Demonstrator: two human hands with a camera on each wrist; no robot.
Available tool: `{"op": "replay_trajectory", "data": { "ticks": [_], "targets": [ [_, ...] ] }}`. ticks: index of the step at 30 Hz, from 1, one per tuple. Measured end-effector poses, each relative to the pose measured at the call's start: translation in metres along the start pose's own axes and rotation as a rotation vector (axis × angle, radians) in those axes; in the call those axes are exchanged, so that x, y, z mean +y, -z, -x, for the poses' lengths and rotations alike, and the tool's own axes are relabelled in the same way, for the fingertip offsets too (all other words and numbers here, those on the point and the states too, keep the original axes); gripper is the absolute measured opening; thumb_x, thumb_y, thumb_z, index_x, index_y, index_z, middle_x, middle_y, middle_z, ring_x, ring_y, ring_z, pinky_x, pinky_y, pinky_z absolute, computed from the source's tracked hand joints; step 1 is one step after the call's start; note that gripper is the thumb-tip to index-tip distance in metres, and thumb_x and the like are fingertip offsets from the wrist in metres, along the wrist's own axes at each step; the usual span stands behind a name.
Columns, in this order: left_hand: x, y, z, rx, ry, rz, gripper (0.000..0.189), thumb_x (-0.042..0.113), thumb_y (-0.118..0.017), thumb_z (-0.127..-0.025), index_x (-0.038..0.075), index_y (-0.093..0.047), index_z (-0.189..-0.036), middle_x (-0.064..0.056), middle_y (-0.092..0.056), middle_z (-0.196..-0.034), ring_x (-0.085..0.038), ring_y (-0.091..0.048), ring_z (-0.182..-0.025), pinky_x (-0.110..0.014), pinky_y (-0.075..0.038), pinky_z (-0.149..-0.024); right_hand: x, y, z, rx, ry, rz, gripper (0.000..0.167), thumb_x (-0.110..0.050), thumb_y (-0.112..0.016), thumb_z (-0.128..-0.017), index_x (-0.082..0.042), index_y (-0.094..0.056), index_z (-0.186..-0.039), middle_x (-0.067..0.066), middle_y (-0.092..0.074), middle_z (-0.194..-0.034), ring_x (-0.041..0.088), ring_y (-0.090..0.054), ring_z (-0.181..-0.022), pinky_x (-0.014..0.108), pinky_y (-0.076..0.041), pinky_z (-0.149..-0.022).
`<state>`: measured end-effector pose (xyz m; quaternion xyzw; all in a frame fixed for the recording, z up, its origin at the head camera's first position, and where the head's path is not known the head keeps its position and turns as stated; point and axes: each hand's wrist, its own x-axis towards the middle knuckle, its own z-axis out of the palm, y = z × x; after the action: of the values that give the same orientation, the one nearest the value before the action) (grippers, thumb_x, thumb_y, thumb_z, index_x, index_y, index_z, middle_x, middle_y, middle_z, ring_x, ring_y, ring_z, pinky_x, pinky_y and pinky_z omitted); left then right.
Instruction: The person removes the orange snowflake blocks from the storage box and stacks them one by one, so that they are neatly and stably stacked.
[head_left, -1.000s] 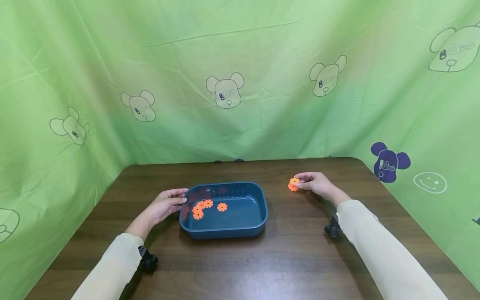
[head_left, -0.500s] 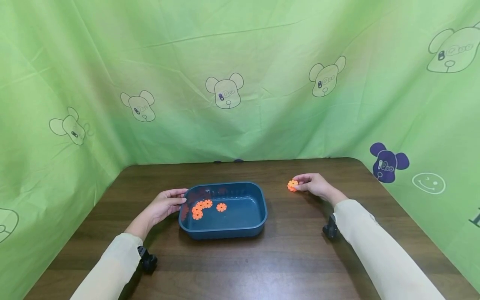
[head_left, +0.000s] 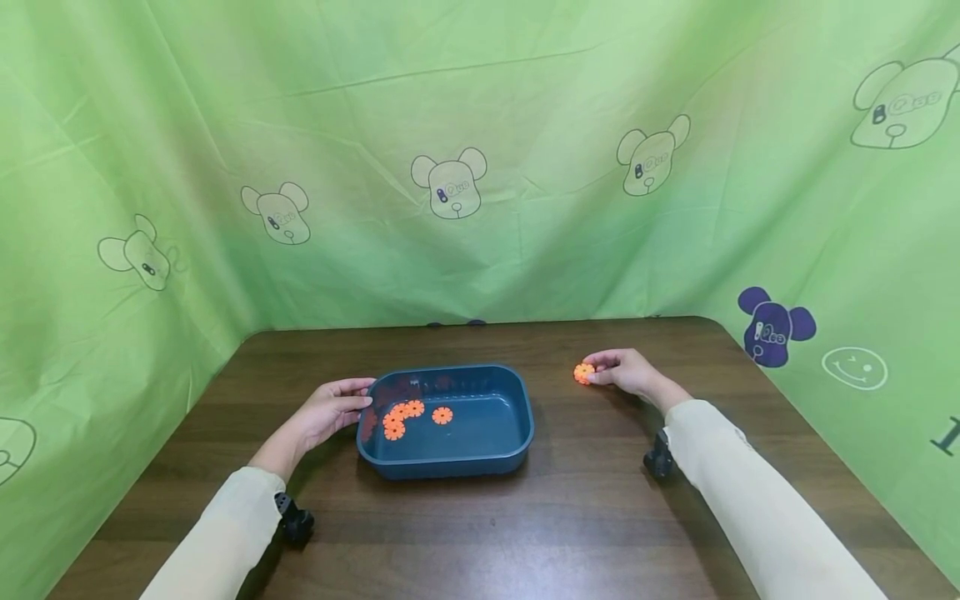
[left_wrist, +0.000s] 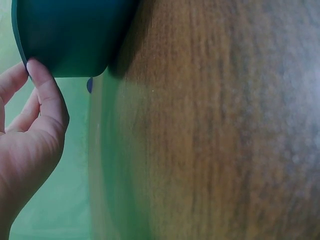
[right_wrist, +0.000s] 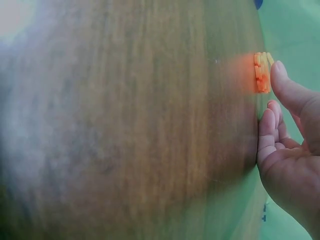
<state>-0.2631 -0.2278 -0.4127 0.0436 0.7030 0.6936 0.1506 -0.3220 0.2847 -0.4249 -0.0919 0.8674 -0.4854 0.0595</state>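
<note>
A dark blue rectangular plastic basin (head_left: 457, 468) sits on the table in the head view. My left hand (head_left: 322, 414) pinches its left rim between thumb and fingers, and the left wrist view shows the thumb on the basin (left_wrist: 75, 40) wall. Several orange flower-shaped notched discs (head_left: 442, 416) lie inside, mostly bunched at the left end. To the right of the basin, my right hand (head_left: 628, 372) holds orange flower-shaped discs (head_left: 582, 373) by the edge, close to the tabletop. In the right wrist view these discs (right_wrist: 261, 72) look stacked, with the thumb against them; their exact number cannot be told.
The brown wood-grain table (head_left: 480, 533) carries the basin at its middle. A green curtain (head_left: 337, 125) with bear-head prints hangs behind the table and along both sides. Each sleeve cuff has a small black camera (head_left: 297, 521) strapped on.
In the right hand, two orange discs that overlapped with an offset now line up as one stack. That hand shifted very slightly left and down. The left hand still grips the basin.
</note>
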Motion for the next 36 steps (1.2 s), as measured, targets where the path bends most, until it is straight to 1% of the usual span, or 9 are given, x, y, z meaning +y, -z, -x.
{"op": "replay_trajectory", "data": {
  "ticks": [10, 13, 19, 25, 31, 36],
  "targets": [
    [-0.0028, -0.0008, 0.0023, -0.009, 0.001, 0.005, 0.052, 0.003, -0.061, -0.094, -0.01, -0.041, -0.14, -0.006, -0.058, -0.108, -0.014, -0.062, -0.094, -0.029, -0.052, -0.082, 0.0046, -0.0046, 0.0016, 0.002, -0.012, -0.015, 0.04, 0.0, -0.072, -0.085, 0.011, -0.06, -0.121, 0.013, -0.06, -0.099, 0.016, -0.05, -0.088, 0.023, -0.046, -0.07],
    [-0.0033, -0.0009, 0.003, -0.009, 0.003, 0.001, 0.052, 0.003, -0.061, -0.094, -0.01, -0.042, -0.14, -0.006, -0.058, -0.108, -0.015, -0.062, -0.094, -0.03, -0.052, -0.082, 0.0051, -0.0054, 0.0021, 0.004, -0.015, -0.005, 0.039, 0.0, -0.072, -0.085, 0.011, -0.06, -0.121, 0.012, -0.06, -0.1, 0.016, -0.051, -0.088, 0.023, -0.047, -0.07],
    [-0.0045, -0.0003, 0.0011, -0.001, 0.009, -0.017, 0.05, 0.004, -0.061, -0.095, -0.008, -0.043, -0.14, -0.005, -0.058, -0.109, -0.015, -0.062, -0.096, -0.03, -0.052, -0.084, 0.0028, -0.0056, 0.0022, 0.001, -0.024, 0.009, 0.038, 0.001, -0.07, -0.085, 0.011, -0.06, -0.12, 0.014, -0.061, -0.102, 0.017, -0.052, -0.088, 0.023, -0.047, -0.071],
    [-0.0017, -0.0006, -0.0007, 0.026, 0.022, -0.003, 0.049, 0.003, -0.062, -0.094, -0.007, -0.045, -0.139, -0.004, -0.059, -0.107, -0.015, -0.063, -0.093, -0.029, -0.053, -0.08, 0.0, -0.003, -0.0003, -0.013, -0.033, -0.004, 0.04, 0.002, -0.07, -0.086, 0.012, -0.059, -0.122, 0.016, -0.061, -0.105, 0.018, -0.052, -0.09, 0.023, -0.048, -0.072],
    [0.0019, -0.0007, -0.0016, 0.01, -0.001, -0.007, 0.05, 0.003, -0.061, -0.095, -0.009, -0.042, -0.14, -0.003, -0.059, -0.107, -0.013, -0.062, -0.093, -0.028, -0.053, -0.081, -0.0008, -0.0004, -0.0029, 0.024, -0.022, 0.007, 0.044, -0.005, -0.072, -0.087, 0.01, -0.057, -0.125, 0.018, -0.06, -0.11, 0.021, -0.051, -0.097, 0.022, -0.045, -0.077],
    [0.0016, -0.0003, -0.0013, 0.007, 0.003, -0.004, 0.051, 0.003, -0.061, -0.095, -0.009, -0.042, -0.141, -0.003, -0.059, -0.107, -0.012, -0.062, -0.092, -0.027, -0.053, -0.08, -0.0041, -0.0017, -0.0019, 0.035, -0.028, -0.011, 0.047, -0.009, -0.071, -0.089, 0.009, -0.055, -0.129, 0.016, -0.057, -0.109, 0.019, -0.051, -0.098, 0.024, -0.047, -0.078]
  ]
}}
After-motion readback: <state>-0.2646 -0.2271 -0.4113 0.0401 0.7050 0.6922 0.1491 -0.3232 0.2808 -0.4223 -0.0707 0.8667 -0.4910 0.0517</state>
